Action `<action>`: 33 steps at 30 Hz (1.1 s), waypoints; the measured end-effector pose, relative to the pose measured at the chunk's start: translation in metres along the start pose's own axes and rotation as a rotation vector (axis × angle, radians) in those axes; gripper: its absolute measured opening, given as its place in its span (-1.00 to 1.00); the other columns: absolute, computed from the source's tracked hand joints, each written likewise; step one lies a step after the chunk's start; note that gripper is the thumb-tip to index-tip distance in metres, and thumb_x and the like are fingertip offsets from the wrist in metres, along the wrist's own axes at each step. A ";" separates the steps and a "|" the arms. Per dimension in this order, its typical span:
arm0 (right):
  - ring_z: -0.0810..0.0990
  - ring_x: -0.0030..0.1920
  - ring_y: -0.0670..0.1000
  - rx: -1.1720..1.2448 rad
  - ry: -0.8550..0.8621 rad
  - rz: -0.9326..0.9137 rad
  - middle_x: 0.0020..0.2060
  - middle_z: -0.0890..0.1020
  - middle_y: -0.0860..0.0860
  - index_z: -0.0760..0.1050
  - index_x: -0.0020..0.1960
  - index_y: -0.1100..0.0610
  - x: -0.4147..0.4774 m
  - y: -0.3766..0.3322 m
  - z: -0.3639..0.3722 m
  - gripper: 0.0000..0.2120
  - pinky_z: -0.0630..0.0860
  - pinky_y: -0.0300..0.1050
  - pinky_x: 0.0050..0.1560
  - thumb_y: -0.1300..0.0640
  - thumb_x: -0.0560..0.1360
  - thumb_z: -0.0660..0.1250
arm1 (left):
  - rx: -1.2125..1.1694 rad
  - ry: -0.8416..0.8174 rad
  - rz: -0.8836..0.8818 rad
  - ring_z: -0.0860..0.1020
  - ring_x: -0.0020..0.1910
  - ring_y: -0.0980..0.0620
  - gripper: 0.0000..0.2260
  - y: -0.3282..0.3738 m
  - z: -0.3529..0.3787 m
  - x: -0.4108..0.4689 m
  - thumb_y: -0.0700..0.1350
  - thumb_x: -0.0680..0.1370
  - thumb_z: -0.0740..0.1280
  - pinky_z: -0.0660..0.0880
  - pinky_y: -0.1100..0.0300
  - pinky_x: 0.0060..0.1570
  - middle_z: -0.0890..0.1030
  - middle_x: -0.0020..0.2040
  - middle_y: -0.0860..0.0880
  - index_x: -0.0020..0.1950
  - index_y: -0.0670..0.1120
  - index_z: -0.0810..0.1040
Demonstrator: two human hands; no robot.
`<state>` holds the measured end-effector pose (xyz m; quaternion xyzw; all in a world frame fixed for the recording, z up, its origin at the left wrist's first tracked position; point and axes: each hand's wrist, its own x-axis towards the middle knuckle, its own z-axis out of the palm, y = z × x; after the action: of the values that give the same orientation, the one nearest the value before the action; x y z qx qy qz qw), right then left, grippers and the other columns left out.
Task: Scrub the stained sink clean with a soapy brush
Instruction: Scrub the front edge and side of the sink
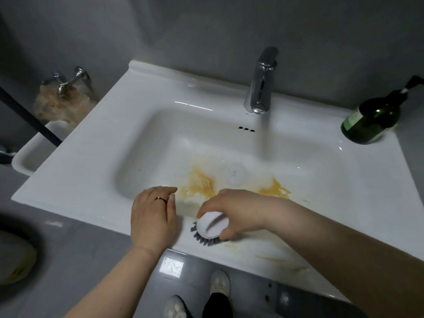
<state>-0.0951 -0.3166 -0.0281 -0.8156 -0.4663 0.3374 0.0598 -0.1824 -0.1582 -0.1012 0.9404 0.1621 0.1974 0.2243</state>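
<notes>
A white sink [96, 157] fills the view, with yellow-brown stains [199, 184] smeared across the basin floor near the drain and fainter streaks on the front rim. My right hand [238, 210] grips a round white brush [212, 227] with grey bristles, pressed against the sink's front rim. My left hand [152, 216] lies flat on the front rim just left of the brush, fingers together, a ring on one finger, holding nothing.
A chrome tap [261, 88] stands at the back of the basin above three overflow holes. A dark green pump bottle [371, 118] stands at the back right corner. A wall tap [66, 81] and a smaller basin sit to the left. My shoes [220, 283] are below.
</notes>
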 end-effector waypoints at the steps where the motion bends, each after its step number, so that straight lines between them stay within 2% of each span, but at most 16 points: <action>1: 0.43 0.18 0.00 0.008 -0.059 0.051 0.18 0.52 -0.04 0.39 0.31 -0.09 -0.012 0.009 0.000 -0.51 0.47 -0.04 0.12 0.16 0.42 0.36 | 0.000 -0.004 0.008 0.59 -0.13 -0.20 -0.62 0.000 0.000 0.000 -0.09 0.49 0.03 0.26 0.16 -0.04 0.65 -0.18 -0.14 -0.10 -0.21 0.63; 4: 0.45 0.18 -0.01 0.037 -0.165 0.188 0.17 0.51 -0.06 0.41 0.29 -0.09 -0.047 0.029 0.006 -0.53 0.46 -0.11 0.09 0.16 0.42 0.36 | -0.007 -0.010 0.030 0.59 -0.13 -0.19 -0.62 0.000 0.000 -0.001 -0.10 0.49 0.03 0.27 0.14 -0.04 0.65 -0.17 -0.14 -0.10 -0.21 0.62; 10: 0.34 0.23 -0.03 0.025 0.066 0.054 0.25 0.49 -0.13 0.39 0.32 -0.07 -0.019 0.004 0.015 -0.52 0.41 -0.11 0.15 0.16 0.43 0.34 | 0.007 -0.003 0.071 0.59 -0.14 -0.21 -0.62 0.000 0.001 -0.002 -0.10 0.49 0.03 0.26 0.13 -0.05 0.65 -0.18 -0.15 -0.10 -0.22 0.62; 12: 0.36 0.23 -0.03 0.006 0.031 0.081 0.23 0.50 -0.12 0.39 0.31 -0.07 -0.033 0.014 0.015 -0.53 0.41 -0.12 0.15 0.15 0.43 0.34 | 0.011 -0.001 0.078 0.59 -0.13 -0.21 -0.62 -0.001 0.001 -0.002 -0.10 0.49 0.03 0.26 0.13 -0.04 0.65 -0.17 -0.16 -0.10 -0.22 0.62; 16: 0.40 0.22 -0.04 0.029 -0.092 0.251 0.16 0.51 -0.11 0.40 0.28 -0.10 -0.066 0.036 0.016 -0.55 0.42 -0.15 0.08 0.14 0.42 0.34 | 0.037 0.026 0.125 0.59 -0.14 -0.18 -0.63 0.001 0.002 -0.003 -0.11 0.48 0.04 0.26 0.12 -0.03 0.64 -0.18 -0.15 -0.12 -0.21 0.62; 19: 0.39 0.22 -0.04 0.045 0.024 0.155 0.20 0.52 -0.12 0.41 0.28 -0.08 -0.045 0.024 0.019 -0.54 0.43 -0.09 0.15 0.15 0.41 0.34 | 0.050 0.043 0.156 0.53 -0.11 -0.11 -0.65 0.004 0.003 -0.005 -0.12 0.49 0.05 0.26 0.08 0.00 0.64 -0.18 -0.13 -0.12 -0.20 0.61; 21: 0.36 0.21 -0.03 0.039 0.057 0.114 0.23 0.49 -0.12 0.39 0.30 -0.07 -0.038 0.018 0.020 -0.53 0.42 -0.07 0.16 0.16 0.42 0.34 | 0.038 0.038 0.169 0.56 -0.12 -0.12 -0.65 0.009 0.004 -0.008 -0.11 0.50 0.05 0.24 0.06 0.04 0.64 -0.17 -0.11 -0.11 -0.18 0.62; 23: 0.37 0.23 -0.04 0.025 -0.003 0.170 0.23 0.49 -0.12 0.39 0.30 -0.07 -0.055 0.029 0.018 -0.53 0.41 -0.10 0.18 0.14 0.42 0.35 | 0.032 0.011 0.229 0.55 -0.08 -0.07 -0.66 0.018 0.010 -0.016 -0.10 0.50 0.05 0.22 0.07 0.10 0.64 -0.16 -0.06 -0.12 -0.14 0.62; 25: 0.39 0.24 -0.03 0.037 -0.111 0.288 0.22 0.49 -0.10 0.39 0.29 -0.09 -0.082 0.045 0.018 -0.54 0.42 -0.11 0.19 0.13 0.42 0.36 | 0.022 -0.003 0.293 0.45 -0.04 0.05 -0.67 0.028 0.017 -0.024 -0.10 0.50 0.06 0.20 0.08 0.14 0.64 -0.16 -0.02 -0.13 -0.12 0.62; 27: 0.41 0.23 -0.02 0.061 -0.141 0.338 0.21 0.49 -0.09 0.39 0.29 -0.09 -0.093 0.051 0.019 -0.54 0.42 -0.10 0.19 0.13 0.42 0.37 | 0.021 -0.008 0.328 0.41 -0.03 0.08 -0.68 0.037 0.024 -0.028 -0.10 0.50 0.07 0.20 0.09 0.15 0.65 -0.17 0.01 -0.14 -0.11 0.62; 31: 0.36 0.23 -0.05 0.063 0.034 0.201 0.24 0.48 -0.11 0.39 0.31 -0.08 -0.063 0.035 0.024 -0.53 0.37 -0.17 0.14 0.14 0.42 0.36 | 0.062 -0.012 0.350 0.49 -0.05 0.05 -0.68 0.043 0.029 -0.026 -0.09 0.49 0.07 0.21 0.08 0.13 0.65 -0.19 0.02 -0.16 -0.09 0.63; 33: 0.34 0.23 -0.05 0.070 0.054 0.186 0.25 0.47 -0.12 0.38 0.32 -0.07 -0.062 0.033 0.025 -0.51 0.34 -0.18 0.13 0.14 0.43 0.35 | 0.064 -0.018 0.361 0.49 -0.07 0.05 -0.68 0.043 0.029 -0.026 -0.09 0.50 0.07 0.22 0.09 0.13 0.64 -0.19 0.02 -0.16 -0.09 0.63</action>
<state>-0.1077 -0.3903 -0.0298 -0.8617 -0.3745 0.3353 0.0693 -0.1829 -0.2154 -0.1119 0.9627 -0.0050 0.2207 0.1566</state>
